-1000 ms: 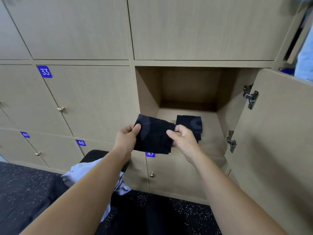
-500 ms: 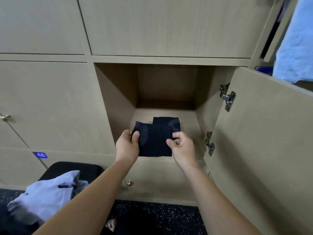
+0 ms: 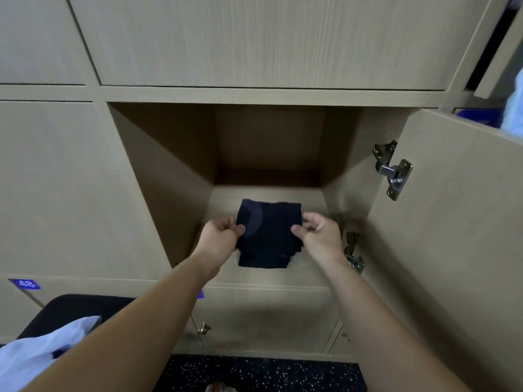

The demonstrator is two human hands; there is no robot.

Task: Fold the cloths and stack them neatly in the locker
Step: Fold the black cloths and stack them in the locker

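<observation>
Frame centre: my left hand (image 3: pixel 219 238) and right hand (image 3: pixel 319 234) are pinching the folded dark navy cloth (image 3: pixel 267 236) inside the open beige wooden locker (image 3: pixel 169 176), risking a skewed stack if released unevenly.

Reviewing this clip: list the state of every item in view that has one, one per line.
Locker: open, door swung right.
Dark folded cloth: folded, on the locker floor, gripped at both sides.
Left hand: pinching the cloth's left edge.
Right hand: pinching its right edge.
Light blue cloth: crumpled, unfolded, lower left.
Locker 48: closed.
</observation>
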